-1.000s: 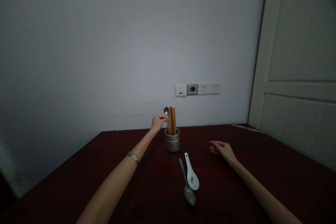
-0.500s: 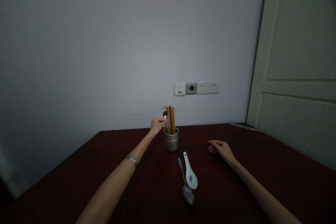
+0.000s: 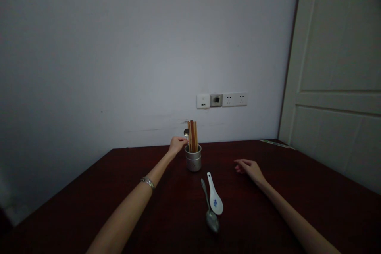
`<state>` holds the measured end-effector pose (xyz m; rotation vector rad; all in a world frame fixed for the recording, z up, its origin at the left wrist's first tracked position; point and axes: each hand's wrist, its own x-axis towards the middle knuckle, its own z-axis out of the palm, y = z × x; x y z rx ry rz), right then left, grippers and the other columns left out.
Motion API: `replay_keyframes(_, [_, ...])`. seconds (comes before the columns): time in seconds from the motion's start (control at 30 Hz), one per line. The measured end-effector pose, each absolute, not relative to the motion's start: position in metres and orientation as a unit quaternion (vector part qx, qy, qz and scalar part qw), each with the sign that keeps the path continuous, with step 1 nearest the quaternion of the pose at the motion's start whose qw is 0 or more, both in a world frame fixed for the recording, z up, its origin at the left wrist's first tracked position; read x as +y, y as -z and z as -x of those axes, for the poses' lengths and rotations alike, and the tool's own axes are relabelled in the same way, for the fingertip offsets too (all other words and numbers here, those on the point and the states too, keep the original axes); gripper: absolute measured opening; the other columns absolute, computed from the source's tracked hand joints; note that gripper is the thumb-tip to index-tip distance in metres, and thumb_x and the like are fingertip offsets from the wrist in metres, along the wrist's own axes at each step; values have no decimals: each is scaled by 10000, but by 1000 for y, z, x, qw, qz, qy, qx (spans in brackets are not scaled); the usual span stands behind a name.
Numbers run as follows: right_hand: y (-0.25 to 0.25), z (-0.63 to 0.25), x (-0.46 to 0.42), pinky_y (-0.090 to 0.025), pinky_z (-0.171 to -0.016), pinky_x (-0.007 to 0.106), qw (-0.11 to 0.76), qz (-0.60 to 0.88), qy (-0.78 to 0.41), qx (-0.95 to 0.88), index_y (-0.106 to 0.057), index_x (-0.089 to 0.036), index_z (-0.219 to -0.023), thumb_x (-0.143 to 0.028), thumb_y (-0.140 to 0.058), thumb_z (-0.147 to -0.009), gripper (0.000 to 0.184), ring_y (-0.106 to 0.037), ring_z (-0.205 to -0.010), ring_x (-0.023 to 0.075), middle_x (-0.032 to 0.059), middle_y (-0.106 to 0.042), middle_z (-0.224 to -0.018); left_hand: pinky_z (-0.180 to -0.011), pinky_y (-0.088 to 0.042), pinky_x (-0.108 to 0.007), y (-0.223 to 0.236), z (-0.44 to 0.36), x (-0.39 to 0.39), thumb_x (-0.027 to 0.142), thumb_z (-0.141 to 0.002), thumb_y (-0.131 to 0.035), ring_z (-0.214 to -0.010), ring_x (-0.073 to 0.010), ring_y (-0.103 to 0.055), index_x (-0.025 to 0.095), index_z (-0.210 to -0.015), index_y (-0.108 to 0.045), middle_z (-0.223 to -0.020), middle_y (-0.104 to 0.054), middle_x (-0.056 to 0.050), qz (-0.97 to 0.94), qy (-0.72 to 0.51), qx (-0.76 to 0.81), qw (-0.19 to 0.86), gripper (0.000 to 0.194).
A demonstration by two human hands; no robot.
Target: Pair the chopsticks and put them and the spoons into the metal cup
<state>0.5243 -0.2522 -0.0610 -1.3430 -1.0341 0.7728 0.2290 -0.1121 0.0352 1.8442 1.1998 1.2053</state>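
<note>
Small spoon (image 3: 186,131): bowl up, gripped by the left hand (image 3: 177,144) beside the chopsticks (image 3: 193,137) in the single cup (image 3: 193,162); insertion cannot be confirmed. Right hand (image 3: 249,168): loosely curled, contents unclear. Spoons: three. White spoon (image 3: 216,204) and large spoon (image 3: 212,221) lie on the counter (image 3: 160,214). Chopsticks: several, overlapping.

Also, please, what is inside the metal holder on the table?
Several upright chopsticks stand in the metal holder. The left hand pinches a spoon at its rim, bowl up. The holder's wall hides the chopsticks' lower ends and its bottom.
</note>
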Motion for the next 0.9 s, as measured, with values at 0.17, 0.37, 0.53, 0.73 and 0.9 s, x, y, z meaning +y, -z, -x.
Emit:
replay_keyframes(0.17, [61,-524,-253,-438,-468,215,598,578,-330,-446,-653,-111,-761,-341,-605,-647,261,-596,-506,132,54,-654,-587,-542,-399,-221,-27,-227,-106,247,-621,-639,-578,-136,-573,113,-658,-698,-631,-667,-49,-702,-462,440,316,151])
replay_keyframes(0.37, [60,-523,-253,-427,-448,215,599,578,-330,-446,-650,-110,-753,-343,-612,-640,262,-590,-491,132,53,-649,-573,-577,-398,-234,-20,-226,-103,263,-620,-634,-622,-152,-584,113,-670,-701,-667,-676,-55,-717,-453,435,303,172])
replay_keyframes(0.53, [60,-523,-253,-418,-453,205,594,580,-332,-448,-650,-112,-757,-333,-598,-652,250,-582,-491,120,44,-646,-572,-587,-401,-244,-21,-228,-107,281,-621,-636,-614,-153,-579,106,-683,-701,-663,-673,-57,-719,-453,426,310,196])
replay_keyframes(0.73, [58,-521,-255,-419,-464,206,590,582,-331,-452,-653,-109,-759,-338,-595,-656,258,-583,-494,121,43,-644,-572,-620,-418,-246,-21,-230,-108,245,-622,-656,-660,-156,-592,101,-700,-694,-709,-682,-71,-717,-453,417,328,168])
replay_keyframes(0.9, [59,-521,-254,-420,-462,202,591,580,-324,-458,-656,-112,-762,-347,-597,-656,265,-585,-496,121,45,-647,-582,-637,-432,-250,-20,-230,-108,210,-625,-662,-667,-155,-600,97,-724,-690,-731,-684,-79,-711,-446,424,342,152])
